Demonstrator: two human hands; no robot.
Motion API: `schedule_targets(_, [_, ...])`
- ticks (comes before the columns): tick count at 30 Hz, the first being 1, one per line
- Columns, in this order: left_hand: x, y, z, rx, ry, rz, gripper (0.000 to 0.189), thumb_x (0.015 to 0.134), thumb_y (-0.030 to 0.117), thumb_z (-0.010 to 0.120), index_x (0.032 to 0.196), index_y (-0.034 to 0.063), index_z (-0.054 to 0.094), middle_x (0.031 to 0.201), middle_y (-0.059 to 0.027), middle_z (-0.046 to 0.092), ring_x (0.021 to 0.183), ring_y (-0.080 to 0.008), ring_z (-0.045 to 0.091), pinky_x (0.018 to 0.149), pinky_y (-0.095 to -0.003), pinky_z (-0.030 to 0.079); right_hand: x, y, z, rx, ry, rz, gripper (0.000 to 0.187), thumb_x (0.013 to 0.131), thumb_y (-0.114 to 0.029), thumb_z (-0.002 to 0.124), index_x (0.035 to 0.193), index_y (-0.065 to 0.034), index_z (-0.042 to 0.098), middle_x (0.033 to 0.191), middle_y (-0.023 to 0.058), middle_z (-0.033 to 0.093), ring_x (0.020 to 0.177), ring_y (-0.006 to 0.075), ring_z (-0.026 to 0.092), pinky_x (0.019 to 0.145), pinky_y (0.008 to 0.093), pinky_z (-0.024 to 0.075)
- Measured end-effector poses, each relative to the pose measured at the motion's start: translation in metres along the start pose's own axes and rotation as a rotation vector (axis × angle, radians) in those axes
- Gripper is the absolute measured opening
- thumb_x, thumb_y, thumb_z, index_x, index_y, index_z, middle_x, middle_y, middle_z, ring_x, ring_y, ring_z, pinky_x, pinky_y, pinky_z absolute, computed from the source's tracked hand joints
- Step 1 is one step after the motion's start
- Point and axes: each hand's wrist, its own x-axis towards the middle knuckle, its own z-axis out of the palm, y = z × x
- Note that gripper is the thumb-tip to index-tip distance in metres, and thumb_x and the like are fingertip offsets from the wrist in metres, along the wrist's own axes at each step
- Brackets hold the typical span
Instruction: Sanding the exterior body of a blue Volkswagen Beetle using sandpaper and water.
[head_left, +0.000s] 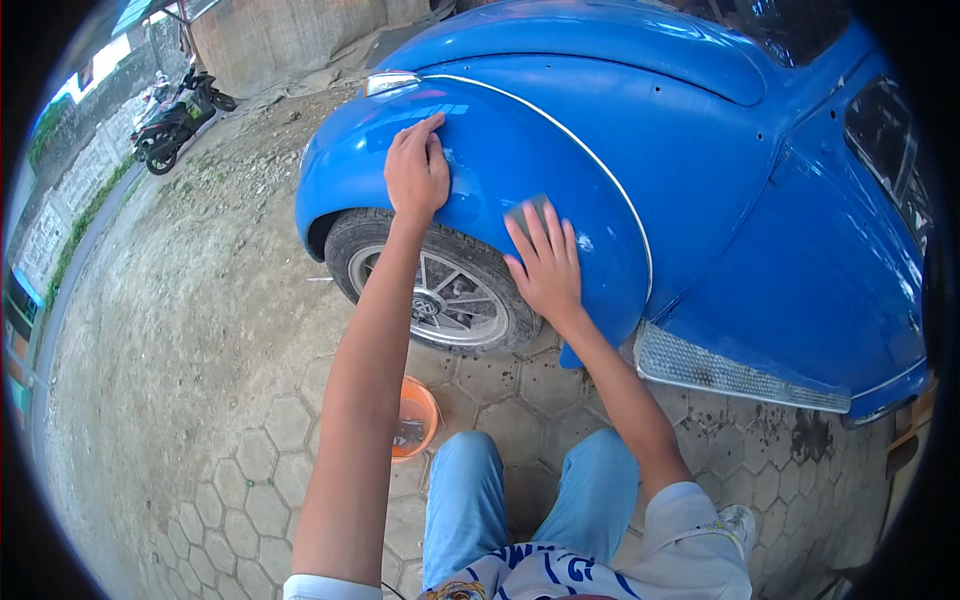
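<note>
A blue car's front fender (480, 127) curves over a dusty tyre and a spoked wheel (450, 300). My left hand (417, 166) rests on top of the fender near the headlight, fingers bent, with nothing seen in it. Lower on the same fender, my right hand (549, 262) lies flat with fingers spread, pressing a thin grey-green sheet (534, 214), perhaps sandpaper, against the paint. Most of the sheet is hidden under the fingers. Wet streaks and pale marks show on the paint around both hands.
An orange bucket (417, 420) with liquid stands on hexagonal pavers beside my left forearm. The car's running board (720, 371) extends to the right, low down. A motorcycle (180, 120) is parked at the far left on bare ground.
</note>
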Motion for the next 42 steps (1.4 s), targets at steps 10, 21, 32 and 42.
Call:
schedule_targets(10, [-0.004,-0.003,0.006,0.027,0.132,-0.044,0.039,0.1,0.017,0.061,0.137,0.0074,0.061,0.123,-0.0144,0.074,0.117,-0.0347,0.065,0.104,-0.0442,0.048,0.148,0.002,0.031,0.15,0.029,0.206,0.052,0.11,-0.036,0.044,0.154,-0.0092,0.049,0.16,0.0173,0.047,0.15,0.038,0.039,0.124,0.0524,0.0274])
schedule_targets(21, [0.019,-0.087,-0.035,0.19,-0.117,-0.093,0.046,0.104,0.041,0.056,0.142,0.0178,0.066,0.153,-0.0112,0.058,0.146,-0.0342,0.047,0.125,-0.0549,0.026,0.001,-0.018,-0.016,-0.044,-0.262,0.023,0.059,0.107,-0.029,0.053,0.162,-0.0123,0.039,0.171,0.0138,0.031,0.158,0.0397,0.024,0.126,0.0566,0.0234])
schedule_targets(32, [0.005,-0.099,-0.03,0.211,-0.118,-0.118,0.045,0.108,0.04,0.046,0.144,0.0193,0.065,0.154,-0.0059,0.058,0.148,-0.0307,0.046,0.125,-0.0495,0.027,0.171,-0.031,0.044,0.148,-0.088,0.009,0.047,0.11,-0.023,0.045,0.153,-0.0076,0.051,0.161,0.0151,0.047,0.151,0.0359,0.039,0.123,0.0499,0.0308])
schedule_targets(42, [0.008,-0.097,-0.032,0.079,-0.091,-0.186,0.043,0.109,0.031,0.043,0.14,0.0151,0.067,0.148,-0.0095,0.063,0.145,-0.0299,0.05,0.125,-0.0492,0.028,0.087,-0.047,0.023,0.014,-0.185,-0.296,0.052,0.1,-0.01,0.052,0.153,-0.0097,0.052,0.163,0.0069,0.045,0.153,0.0316,0.036,0.124,0.0532,0.0283])
